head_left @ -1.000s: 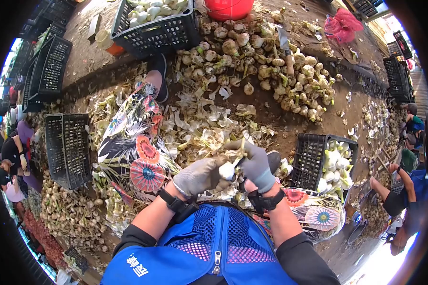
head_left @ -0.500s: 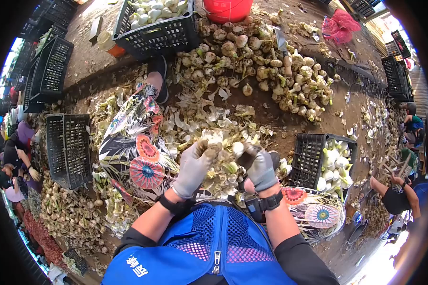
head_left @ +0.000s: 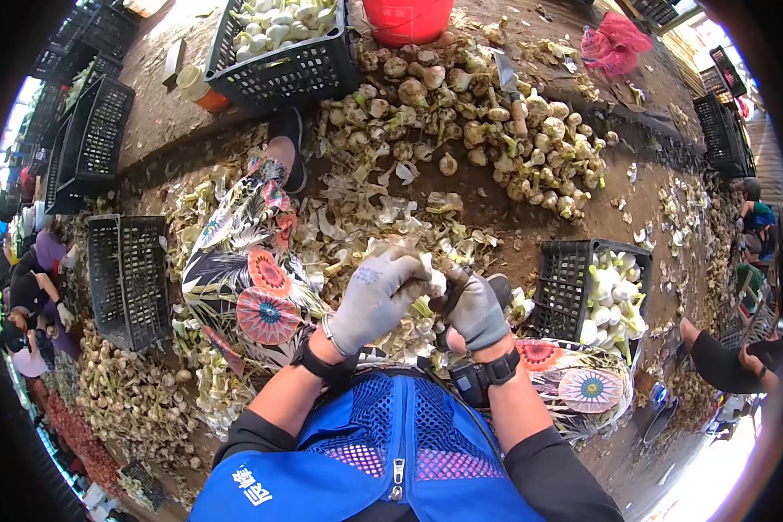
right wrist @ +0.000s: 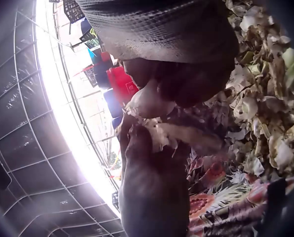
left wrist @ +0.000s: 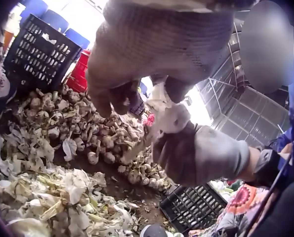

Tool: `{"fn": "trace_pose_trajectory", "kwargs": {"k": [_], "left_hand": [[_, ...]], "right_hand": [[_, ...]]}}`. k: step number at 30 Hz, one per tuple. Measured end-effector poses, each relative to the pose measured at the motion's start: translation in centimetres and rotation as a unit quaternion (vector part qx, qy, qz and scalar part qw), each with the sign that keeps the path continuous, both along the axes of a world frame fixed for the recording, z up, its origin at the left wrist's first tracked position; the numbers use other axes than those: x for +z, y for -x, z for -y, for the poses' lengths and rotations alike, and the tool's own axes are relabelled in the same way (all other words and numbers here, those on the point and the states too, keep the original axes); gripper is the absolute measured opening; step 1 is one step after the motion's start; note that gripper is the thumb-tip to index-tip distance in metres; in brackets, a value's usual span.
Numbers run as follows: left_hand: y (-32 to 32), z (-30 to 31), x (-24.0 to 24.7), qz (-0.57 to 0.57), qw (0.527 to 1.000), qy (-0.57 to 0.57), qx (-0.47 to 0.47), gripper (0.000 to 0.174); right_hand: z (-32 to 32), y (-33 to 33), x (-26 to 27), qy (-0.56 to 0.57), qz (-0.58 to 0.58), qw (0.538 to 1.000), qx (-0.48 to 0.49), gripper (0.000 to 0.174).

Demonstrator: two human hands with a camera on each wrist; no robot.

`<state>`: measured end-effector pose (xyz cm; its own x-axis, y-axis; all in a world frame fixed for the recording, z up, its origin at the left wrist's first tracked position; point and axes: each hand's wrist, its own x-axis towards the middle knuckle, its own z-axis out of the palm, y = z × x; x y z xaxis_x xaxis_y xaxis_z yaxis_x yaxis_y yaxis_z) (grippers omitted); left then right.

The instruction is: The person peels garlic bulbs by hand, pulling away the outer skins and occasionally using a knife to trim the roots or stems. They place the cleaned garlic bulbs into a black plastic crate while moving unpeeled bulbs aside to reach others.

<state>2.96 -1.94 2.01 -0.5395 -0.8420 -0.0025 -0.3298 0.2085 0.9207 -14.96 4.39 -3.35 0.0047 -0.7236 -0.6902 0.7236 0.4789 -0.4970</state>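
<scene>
Both hands wear grey, dirt-stained gloves and meet over a heap of peelings in the head view. My right hand point(head_left: 474, 311) grips a white garlic bulb point(right wrist: 149, 101), its fingers curled round it. From the other side my left hand point(head_left: 372, 291) pinches loose garlic skin point(left wrist: 159, 96) at the bulb between thumb and fingers. In the right wrist view a pale strip of skin point(right wrist: 181, 134) sticks out past the left fingertips. The gloves hide part of the bulb in the head view.
A black crate point(head_left: 565, 291) of peeled garlic stands at right, another point(head_left: 283, 83) at the top. Unpeeled bulbs point(head_left: 548, 161) lie ahead, with a knife point(head_left: 511, 91) on them. A red bucket point(head_left: 409, 22) is behind. An upright black crate point(head_left: 129, 278) stands left, above more garlic point(head_left: 135, 387).
Half a second ago the left hand was apart from the bulb, to its left; now it has moved right and its fingers are at the bulb. The right hand keeps its hold.
</scene>
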Motion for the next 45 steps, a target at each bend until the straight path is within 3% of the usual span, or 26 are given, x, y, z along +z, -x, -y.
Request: {"fn": "trace_pose_trajectory", "kwargs": {"k": [2, 4, 6, 7, 9, 11, 12, 14, 16, 18, 19, 20, 22, 23, 24, 26, 27, 28, 30, 31, 32, 34, 36, 38, 42, 45], "left_hand": [[-0.5, -0.4, 0.2, 0.040, 0.997, -0.001, -0.065, 0.008], [-1.7, -1.0, -0.9, 0.050, 0.997, 0.017, -0.060, 0.010], [-2.9, -1.3, -1.8, 0.121, 0.992, 0.023, 0.003, 0.013], [-2.8, -1.2, -1.4, 0.132, 0.991, -0.006, 0.012, 0.021], [-1.8, -1.0, -0.3, 0.120, 0.993, -0.002, 0.014, 0.023], [-0.3, -1.0, -0.4, 0.119, 0.991, 0.053, -0.005, 0.026], [-0.1, -0.8, -0.6, 0.118, 0.992, 0.054, -0.004, 0.026], [0.3, -0.5, -1.1, 0.184, 0.979, 0.079, -0.040, 0.023], [-0.8, -0.2, -2.4, 0.124, 0.991, 0.046, 0.008, 0.016], [-1.7, 0.6, -3.5, 0.167, 0.981, 0.023, 0.093, 0.016], [-1.9, 0.8, -3.0, 0.192, 0.975, 0.081, 0.079, 0.033], [-1.6, 0.6, -2.4, 0.194, 0.974, 0.082, 0.079, 0.033], [-0.2, -0.2, -0.5, 0.064, 0.993, -0.073, 0.071, 0.037], [0.6, -0.7, 0.3, -0.027, 0.989, -0.133, 0.059, 0.047], [0.9, -0.8, 0.5, -0.027, 0.989, -0.131, 0.060, 0.047], [1.4, -0.7, 0.8, 0.051, 0.980, -0.188, 0.044, 0.053], [1.2, -0.7, 0.2, 0.079, 0.982, -0.159, 0.061, 0.053], [0.9, -0.7, 0.0, 0.078, 0.982, -0.161, 0.061, 0.053], [0.0, -0.5, -0.2, 0.101, 0.990, -0.056, 0.075, 0.050], [-0.3, -0.1, -0.9, 0.119, 0.990, 0.049, 0.060, 0.048], [-0.6, 0.0, -1.3, 0.118, 0.990, 0.049, 0.060, 0.048], [-0.8, -0.1, -1.4, 0.156, 0.987, 0.004, 0.046, 0.048], [-0.3, 0.1, -0.3, 0.136, 0.989, -0.027, 0.056, 0.050], [-0.2, 0.5, 0.5, 0.115, 0.985, -0.113, 0.059, 0.051], [-0.6, 0.8, 0.6, 0.105, 0.976, -0.177, 0.069, 0.051], [0.1, 0.9, 1.4, 0.176, 0.965, -0.177, 0.073, 0.049]], "right_hand": [[0.1, 0.5, -1.2, -0.055, 0.128, 0.988, -0.068, 0.017], [-0.2, 1.5, -1.5, -0.041, 0.170, 0.980, -0.097, 0.019], [-0.2, 1.9, -1.8, -0.035, 0.110, 0.981, -0.154, 0.022], [-0.2, 1.4, -0.6, -0.018, 0.019, 0.993, -0.116, 0.024], [0.1, 0.4, -0.2, 0.027, -0.041, 0.997, -0.067, 0.024], [-0.1, -0.7, -1.4, 0.150, -0.173, 0.973, -0.010, 0.026], [-0.3, -0.5, -1.6, 0.150, -0.173, 0.973, -0.009, 0.026], [-0.4, 0.4, -1.0, 0.057, 0.057, 0.993, -0.086, 0.023], [-0.8, 1.3, -1.3, 0.085, 0.110, 0.985, -0.102, 0.023], [-0.8, 1.7, -0.8, 0.057, 0.025, 0.996, -0.065, 0.023], [-0.6, 1.3, 0.1, 0.058, -0.032, 0.997, -0.035, 0.026], [-0.7, 1.0, -0.1, 0.059, -0.030, 0.997, -0.035, 0.026], [-1.0, 0.2, -0.7, 0.196, -0.301, 0.932, 0.055, 0.028], [-0.6, -0.4, 1.3, 0.236, -0.318, 0.917, 0.052, 0.028], [-0.3, -0.6, 1.5, 0.238, -0.317, 0.917, 0.053, 0.028], [0.3, -0.7, 1.6, 0.121, -0.253, 0.959, 0.041, 0.034], [-0.3, 0.6, -0.1, 0.143, -0.206, 0.968, -0.024, 0.024], [0.7, 1.4, -0.4, 0.046, -0.136, 0.981, -0.133, 0.017], [1.4, 4.1, -1.7, -0.114, -0.357, 0.926, -0.052, 0.020], [1.9, 4.0, -1.1, 0.008, -0.595, 0.803, -0.010, 0.033], [2.2, 3.8, -0.4, 0.008, -0.596, 0.803, -0.010, 0.033], [2.9, 2.1, 2.7, 0.245, -0.758, 0.594, 0.116, 0.049], [2.8, 0.9, 1.8, 0.264, -0.764, 0.571, 0.145, 0.051], [3.0, 0.4, 1.2, 0.332, -0.745, 0.528, 0.238, 0.047], [2.2, -0.3, -0.3, 0.302, -0.732, 0.566, 0.227, 0.037], [2.1, -0.7, -0.6, 0.268, -0.732, 0.572, 0.255, 0.030]]}}
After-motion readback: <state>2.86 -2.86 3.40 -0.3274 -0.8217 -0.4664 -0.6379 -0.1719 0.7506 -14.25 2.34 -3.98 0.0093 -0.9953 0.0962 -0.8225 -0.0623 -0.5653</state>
